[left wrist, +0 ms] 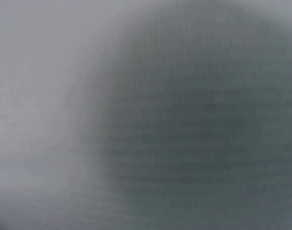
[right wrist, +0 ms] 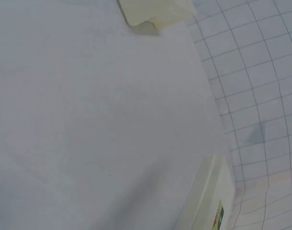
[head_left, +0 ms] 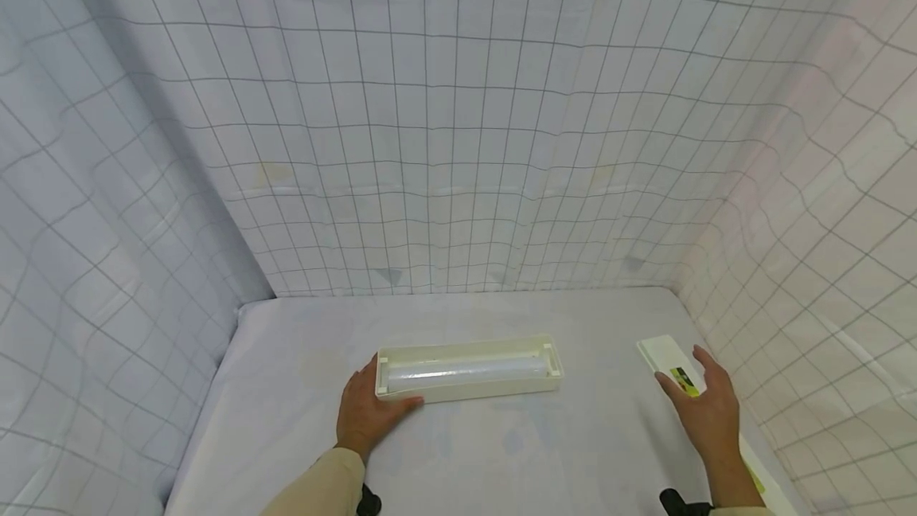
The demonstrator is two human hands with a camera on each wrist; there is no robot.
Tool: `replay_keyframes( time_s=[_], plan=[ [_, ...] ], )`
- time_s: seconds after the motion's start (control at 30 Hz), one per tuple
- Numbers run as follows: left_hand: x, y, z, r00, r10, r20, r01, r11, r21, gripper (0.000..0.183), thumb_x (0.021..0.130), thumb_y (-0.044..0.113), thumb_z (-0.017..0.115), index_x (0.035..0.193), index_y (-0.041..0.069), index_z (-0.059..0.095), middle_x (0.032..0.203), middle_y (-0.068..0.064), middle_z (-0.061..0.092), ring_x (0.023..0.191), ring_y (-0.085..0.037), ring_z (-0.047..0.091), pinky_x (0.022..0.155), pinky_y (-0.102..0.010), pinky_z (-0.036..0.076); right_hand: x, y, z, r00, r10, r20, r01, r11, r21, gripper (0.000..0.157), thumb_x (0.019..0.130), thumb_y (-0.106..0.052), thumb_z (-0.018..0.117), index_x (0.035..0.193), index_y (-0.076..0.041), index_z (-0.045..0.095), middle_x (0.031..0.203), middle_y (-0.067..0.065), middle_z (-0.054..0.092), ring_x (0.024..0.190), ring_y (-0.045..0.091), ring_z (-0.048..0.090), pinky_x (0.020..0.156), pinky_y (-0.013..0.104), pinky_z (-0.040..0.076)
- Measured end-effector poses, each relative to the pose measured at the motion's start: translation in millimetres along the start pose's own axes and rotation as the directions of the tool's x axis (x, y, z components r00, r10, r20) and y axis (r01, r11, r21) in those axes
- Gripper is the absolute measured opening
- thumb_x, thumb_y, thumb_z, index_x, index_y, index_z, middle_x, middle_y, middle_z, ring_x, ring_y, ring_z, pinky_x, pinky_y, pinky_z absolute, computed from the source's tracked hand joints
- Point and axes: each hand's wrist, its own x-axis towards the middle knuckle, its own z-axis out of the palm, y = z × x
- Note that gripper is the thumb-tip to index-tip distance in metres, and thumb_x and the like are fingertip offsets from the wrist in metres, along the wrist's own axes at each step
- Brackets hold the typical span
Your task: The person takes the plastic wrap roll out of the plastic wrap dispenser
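Beige sleeve [head_left: 315, 488]; left grip [head_left: 367, 411] clasps tray [head_left: 487, 392]; right grip [head_left: 709, 411] spread wide at box [head_left: 662, 352], hold unclear

3 gridded cloth walls [head_left: 437, 119] border a white table [head_left: 516, 452].

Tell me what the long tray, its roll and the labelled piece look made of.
Long tray: probably rigid plastic, matte cream; smooth walls, crisp edges.
Roll: likely clear or whitish plastic film, glossy; bright streak along it.
Labelled piece: perhaps plastic, possibly coated card; pale, smooth, straight-edged.
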Motion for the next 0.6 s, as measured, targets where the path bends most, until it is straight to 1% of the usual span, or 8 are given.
replay_keyframes(
  time_s=[0.13,0.33,0.43,0.6],
  plan=[
    [-0.5,0.3,-0.7,1.000,-0.006,0.000,0.006,1.000,0.002,0.120,0.062,0.071,0.085,0.155,0.010,0.039,0.139,-0.014,0.064,0.130,-0.034,0.058,0.123,-0.051,0.035,-2.5,-12.5,0.3,0.998,-0.064,0.020,0.064,0.998,0.024,0.090,0.086,-0.031,0.083,0.159,-0.013,0.035,0.156,0.024,0.042,0.140,0.053,0.042,0.108,0.067,0.043],
    [-0.2,3.6,-2.8,1.000,-0.010,0.011,0.010,1.000,0.000,0.119,0.063,0.070,0.086,0.154,0.010,0.040,0.138,-0.014,0.065,0.129,-0.033,0.059,0.122,-0.051,0.036,-6.0,-25.6,7.6,0.986,-0.168,0.002,0.168,0.985,0.046,0.082,0.083,-0.023,0.087,0.152,-0.009,0.045,0.151,0.022,0.048,0.136,0.050,0.048,0.107,0.066,0.046],
    [0.0,3.9,-2.7,1.000,-0.004,0.003,0.004,1.000,0.001,0.119,0.063,0.071,0.086,0.154,0.010,0.040,0.137,-0.013,0.066,0.127,-0.032,0.060,0.122,-0.051,0.037,-8.0,-30.5,11.9,0.982,-0.189,0.007,0.189,0.981,0.054,0.081,0.082,-0.023,0.087,0.151,-0.009,0.046,0.150,0.022,0.049,0.135,0.049,0.049,0.106,0.065,0.047],
    [-0.2,3.3,-2.3,1.000,-0.001,-0.009,0.001,1.000,-0.005,0.120,0.062,0.072,0.085,0.154,0.011,0.040,0.137,-0.013,0.065,0.128,-0.033,0.059,0.123,-0.052,0.035,-9.9,-39.4,16.4,0.979,-0.202,0.032,0.200,0.978,0.059,0.081,0.083,-0.028,0.087,0.151,-0.012,0.047,0.152,0.020,0.049,0.139,0.047,0.046,0.108,0.066,0.045]
  ],
)
